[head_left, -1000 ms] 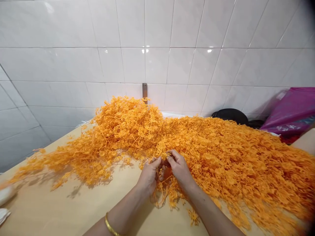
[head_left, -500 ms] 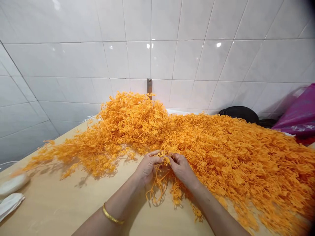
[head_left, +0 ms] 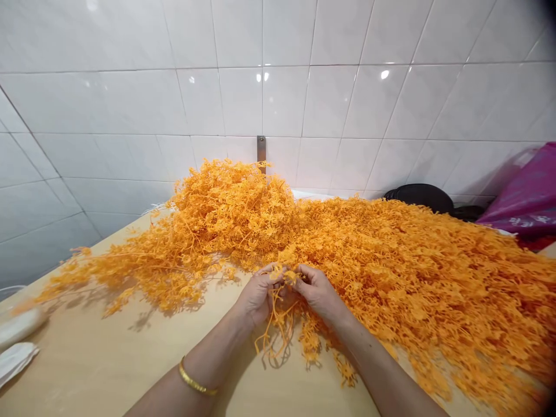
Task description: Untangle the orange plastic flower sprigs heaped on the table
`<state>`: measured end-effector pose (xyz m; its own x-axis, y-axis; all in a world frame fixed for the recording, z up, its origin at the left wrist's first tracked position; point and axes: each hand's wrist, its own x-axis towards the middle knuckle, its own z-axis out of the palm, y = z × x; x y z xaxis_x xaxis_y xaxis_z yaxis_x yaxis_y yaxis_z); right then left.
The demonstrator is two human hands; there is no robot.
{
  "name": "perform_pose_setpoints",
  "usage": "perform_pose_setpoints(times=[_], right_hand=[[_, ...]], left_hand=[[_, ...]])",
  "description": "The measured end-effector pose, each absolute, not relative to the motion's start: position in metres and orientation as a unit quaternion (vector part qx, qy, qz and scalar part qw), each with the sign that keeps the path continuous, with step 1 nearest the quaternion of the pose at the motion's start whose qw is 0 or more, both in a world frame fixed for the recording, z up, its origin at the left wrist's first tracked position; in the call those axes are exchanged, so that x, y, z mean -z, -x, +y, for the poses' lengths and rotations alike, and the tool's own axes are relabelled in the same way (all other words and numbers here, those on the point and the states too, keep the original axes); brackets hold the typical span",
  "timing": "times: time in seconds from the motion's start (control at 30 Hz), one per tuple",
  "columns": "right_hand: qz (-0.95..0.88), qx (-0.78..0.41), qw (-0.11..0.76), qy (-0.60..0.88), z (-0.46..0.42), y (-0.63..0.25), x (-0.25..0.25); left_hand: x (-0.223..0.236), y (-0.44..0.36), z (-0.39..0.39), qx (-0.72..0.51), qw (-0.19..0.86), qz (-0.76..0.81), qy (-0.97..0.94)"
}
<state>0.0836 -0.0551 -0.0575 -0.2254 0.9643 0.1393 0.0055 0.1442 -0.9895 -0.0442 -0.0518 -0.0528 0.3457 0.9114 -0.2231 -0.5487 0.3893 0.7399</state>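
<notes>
A large mass of tangled orange sprigs [head_left: 412, 289] covers most of the pale wooden table top [head_left: 108, 359], rising into a tall heap [head_left: 234, 214] at the back. My left hand [head_left: 259, 296] and my right hand [head_left: 319, 295] meet at the near edge of the mass. Their fingertips pinch a small orange tuft [head_left: 282, 275] between them. Loose strands [head_left: 278, 330] hang down below the hands onto the wood. A gold bangle [head_left: 196, 382] circles my left wrist.
White glazed tiles [head_left: 278, 87] form the wall behind the table, with a metal bracket [head_left: 261, 152] above the heap. Two white objects [head_left: 19, 327] lie at the left edge. A black object [head_left: 419, 198] and a magenta plastic bag [head_left: 521, 197] sit at the back right.
My hands have drawn slightly closer around the orange tuft, and the strands below them hang longer. The whole view has shifted slightly as my head moved.
</notes>
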Motion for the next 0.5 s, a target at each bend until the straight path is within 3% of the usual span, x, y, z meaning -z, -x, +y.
perform_pose_setpoints(times=[0.2, 0.5], right_hand=[[-0.551, -0.554, 0.478, 0.401, -0.0526, -0.0909, 0.0577], [-0.571, -0.514, 0.479, 0.426, -0.0587, -0.0821, 0.0575]], left_hand=[[0.0545, 0.0468, -0.0447, -0.502, 0.750, 0.376, -0.211], [0.0606, 0.0396, -0.0494, -0.491, 0.731, 0.394, -0.263]])
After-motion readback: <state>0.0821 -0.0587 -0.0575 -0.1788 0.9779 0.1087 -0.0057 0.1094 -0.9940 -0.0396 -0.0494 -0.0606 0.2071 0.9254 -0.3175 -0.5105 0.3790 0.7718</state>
